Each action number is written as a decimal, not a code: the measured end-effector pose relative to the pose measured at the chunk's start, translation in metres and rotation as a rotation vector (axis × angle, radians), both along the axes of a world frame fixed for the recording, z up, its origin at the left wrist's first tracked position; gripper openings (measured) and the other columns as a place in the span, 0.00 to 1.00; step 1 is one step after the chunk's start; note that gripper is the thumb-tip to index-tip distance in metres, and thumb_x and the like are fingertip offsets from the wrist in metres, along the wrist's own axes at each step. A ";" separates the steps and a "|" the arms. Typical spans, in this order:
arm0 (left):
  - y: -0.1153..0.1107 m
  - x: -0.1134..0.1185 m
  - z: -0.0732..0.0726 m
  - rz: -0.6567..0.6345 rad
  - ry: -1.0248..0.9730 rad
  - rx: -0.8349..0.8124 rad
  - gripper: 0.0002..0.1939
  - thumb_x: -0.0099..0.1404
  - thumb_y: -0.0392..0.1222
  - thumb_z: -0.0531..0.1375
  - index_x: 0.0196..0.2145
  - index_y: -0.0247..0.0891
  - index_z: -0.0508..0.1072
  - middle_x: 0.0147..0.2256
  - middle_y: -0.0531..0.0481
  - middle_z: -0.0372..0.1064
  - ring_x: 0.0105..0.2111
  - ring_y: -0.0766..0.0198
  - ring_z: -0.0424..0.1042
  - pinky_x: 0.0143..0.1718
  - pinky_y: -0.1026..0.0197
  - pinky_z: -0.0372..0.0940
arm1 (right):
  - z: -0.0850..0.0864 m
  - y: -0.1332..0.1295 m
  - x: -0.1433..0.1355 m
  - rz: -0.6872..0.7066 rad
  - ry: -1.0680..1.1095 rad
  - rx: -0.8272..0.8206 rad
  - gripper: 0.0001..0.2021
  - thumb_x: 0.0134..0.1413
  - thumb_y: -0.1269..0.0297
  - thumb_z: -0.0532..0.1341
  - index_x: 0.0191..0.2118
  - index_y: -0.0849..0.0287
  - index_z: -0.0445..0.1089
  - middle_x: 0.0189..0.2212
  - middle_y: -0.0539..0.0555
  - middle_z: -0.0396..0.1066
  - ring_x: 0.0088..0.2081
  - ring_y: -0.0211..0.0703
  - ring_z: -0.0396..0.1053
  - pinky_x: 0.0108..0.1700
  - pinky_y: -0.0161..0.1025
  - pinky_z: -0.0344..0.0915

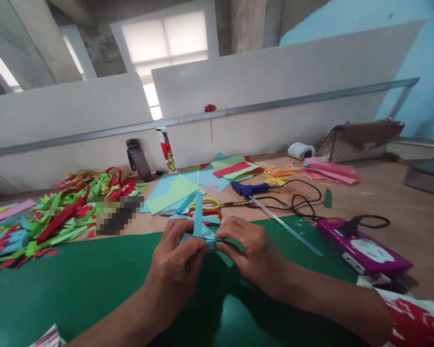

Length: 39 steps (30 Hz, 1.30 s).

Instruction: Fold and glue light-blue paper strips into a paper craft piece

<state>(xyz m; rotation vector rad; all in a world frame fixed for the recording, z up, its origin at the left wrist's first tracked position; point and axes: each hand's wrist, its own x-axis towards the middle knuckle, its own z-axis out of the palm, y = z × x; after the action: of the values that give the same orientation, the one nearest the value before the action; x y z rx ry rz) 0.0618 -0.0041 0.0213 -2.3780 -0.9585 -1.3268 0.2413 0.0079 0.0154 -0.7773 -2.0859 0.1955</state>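
Note:
Light blue paper strips [198, 214], crossed and folded together, are held up over the green mat [130, 274]. My left hand [177, 255] pinches them from the left, thumb and fingers closed on the paper. From the right, my right hand [251, 248] grips the other end between thumb and forefinger. One strip stands upright between the hands while others slant off to the left. Just behind lie scissors with yellow handles [211, 203] and scissors with red handles [217, 212], partly hidden by the paper.
A blue glue gun [251, 189] with a clear glue stick [287, 226] lies behind my right hand, its cord running to a purple power strip [365, 246]. Cut paper strips [68, 207] pile up at left. Farther back are coloured sheets [173, 193], a bottle [138, 161] and a handbag [361, 140].

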 end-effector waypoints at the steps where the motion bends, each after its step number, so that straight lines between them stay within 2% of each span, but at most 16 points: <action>1: 0.000 0.000 0.000 0.003 0.001 0.004 0.06 0.58 0.29 0.57 0.29 0.38 0.70 0.35 0.47 0.67 0.37 0.62 0.68 0.40 0.58 0.65 | 0.000 0.000 0.000 -0.001 -0.002 0.016 0.04 0.52 0.74 0.58 0.30 0.59 0.65 0.28 0.52 0.68 0.32 0.40 0.65 0.36 0.38 0.62; 13: -0.002 0.003 -0.001 -0.042 0.024 -0.028 0.07 0.57 0.27 0.57 0.30 0.37 0.69 0.36 0.46 0.65 0.38 0.62 0.66 0.40 0.58 0.65 | -0.002 0.001 -0.003 -0.034 -0.044 0.073 0.07 0.53 0.75 0.55 0.26 0.60 0.64 0.24 0.52 0.66 0.29 0.39 0.63 0.33 0.37 0.59; 16: -0.006 0.002 0.003 0.039 0.075 0.050 0.06 0.56 0.28 0.59 0.29 0.37 0.70 0.40 0.43 0.64 0.43 0.56 0.63 0.43 0.52 0.64 | 0.000 0.001 -0.004 -0.055 -0.091 0.123 0.08 0.54 0.76 0.54 0.26 0.60 0.63 0.24 0.52 0.65 0.29 0.39 0.62 0.34 0.38 0.59; 19: -0.009 0.003 0.007 0.129 0.156 0.163 0.10 0.54 0.27 0.60 0.33 0.38 0.72 0.47 0.40 0.62 0.49 0.47 0.58 0.47 0.43 0.60 | 0.000 0.002 -0.005 -0.074 -0.151 0.197 0.09 0.54 0.76 0.52 0.25 0.61 0.63 0.23 0.52 0.65 0.28 0.40 0.62 0.37 0.41 0.59; 22: -0.009 0.005 0.007 0.131 0.243 0.140 0.12 0.56 0.26 0.58 0.36 0.38 0.72 0.51 0.38 0.61 0.55 0.42 0.53 0.49 0.36 0.55 | -0.001 0.002 -0.006 -0.076 -0.201 0.293 0.10 0.55 0.76 0.51 0.25 0.61 0.64 0.23 0.53 0.66 0.29 0.41 0.62 0.39 0.43 0.58; 25: -0.007 0.005 0.005 0.111 0.241 0.095 0.10 0.58 0.26 0.56 0.30 0.37 0.73 0.52 0.39 0.61 0.57 0.41 0.51 0.50 0.34 0.53 | -0.001 0.001 -0.006 -0.055 -0.219 0.332 0.11 0.55 0.77 0.50 0.25 0.61 0.64 0.24 0.54 0.67 0.29 0.40 0.62 0.41 0.44 0.58; 27: -0.005 0.003 0.005 0.086 0.214 0.069 0.10 0.58 0.26 0.55 0.28 0.37 0.72 0.52 0.40 0.61 0.57 0.43 0.52 0.50 0.34 0.53 | 0.001 0.001 -0.004 -0.035 -0.176 0.258 0.10 0.55 0.76 0.52 0.26 0.61 0.64 0.24 0.53 0.68 0.29 0.40 0.63 0.41 0.43 0.58; 30: -0.002 -0.001 0.007 0.056 0.138 0.034 0.09 0.58 0.26 0.56 0.27 0.37 0.72 0.51 0.41 0.63 0.57 0.44 0.53 0.50 0.38 0.56 | 0.008 0.000 0.000 -0.017 -0.025 -0.002 0.07 0.57 0.71 0.54 0.29 0.61 0.65 0.27 0.52 0.69 0.32 0.39 0.65 0.39 0.38 0.59; 33: 0.000 -0.006 0.009 0.054 0.072 0.011 0.08 0.57 0.26 0.58 0.27 0.36 0.73 0.49 0.40 0.65 0.56 0.45 0.54 0.50 0.41 0.58 | 0.015 0.001 0.005 -0.033 0.063 -0.220 0.09 0.60 0.68 0.52 0.29 0.59 0.66 0.27 0.49 0.68 0.31 0.36 0.65 0.35 0.34 0.59; 36: 0.000 -0.010 0.010 0.045 0.053 -0.002 0.08 0.57 0.26 0.58 0.28 0.36 0.73 0.49 0.40 0.66 0.56 0.46 0.54 0.51 0.42 0.58 | 0.017 0.001 0.006 -0.008 0.048 -0.285 0.10 0.59 0.68 0.53 0.29 0.59 0.67 0.26 0.49 0.68 0.30 0.35 0.65 0.35 0.33 0.59; 39: -0.001 -0.012 0.010 0.037 0.051 -0.010 0.08 0.57 0.27 0.58 0.29 0.36 0.74 0.49 0.41 0.66 0.56 0.46 0.54 0.51 0.42 0.58 | 0.014 0.000 0.005 0.029 0.008 -0.268 0.07 0.57 0.69 0.55 0.30 0.60 0.69 0.27 0.50 0.69 0.31 0.36 0.65 0.35 0.33 0.59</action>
<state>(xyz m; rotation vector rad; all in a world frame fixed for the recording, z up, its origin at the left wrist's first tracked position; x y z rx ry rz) 0.0500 -0.0046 0.0312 -2.3774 -0.9916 -1.2450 0.2466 0.0083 0.0294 -0.9026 -2.0891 0.5006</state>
